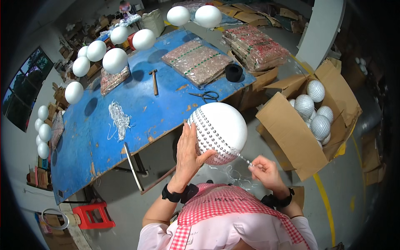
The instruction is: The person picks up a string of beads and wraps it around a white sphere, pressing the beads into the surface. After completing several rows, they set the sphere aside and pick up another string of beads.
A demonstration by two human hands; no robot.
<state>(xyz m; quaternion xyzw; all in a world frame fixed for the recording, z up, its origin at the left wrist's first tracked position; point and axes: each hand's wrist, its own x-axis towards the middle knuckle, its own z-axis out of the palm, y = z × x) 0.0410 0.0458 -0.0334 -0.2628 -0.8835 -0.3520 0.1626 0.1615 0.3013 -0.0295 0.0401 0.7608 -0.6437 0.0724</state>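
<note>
Before me is a big white ball (228, 125), its left and lower parts ringed with rows of silver beads. My left hand (188, 156) lies against the ball's left side, fingers straight and thumb spread along the beaded rows. A bead string (244, 158) runs from the lower right of the ball to my right hand (265, 170), which pinches it between thumb and fingers. Below the ball hang loose, thin, shiny strands (235, 177). What supports the ball from beneath is hidden.
A worn blue table (143, 108) carries scissors (205, 96), a hammer (154, 82), a black tape roll (233, 72), a bundle of bead strings (119, 121) and a wrapped flat pack (200, 62). White balls (115, 61) stand above it. At right, a carton (291, 133) holds several beaded balls (304, 106).
</note>
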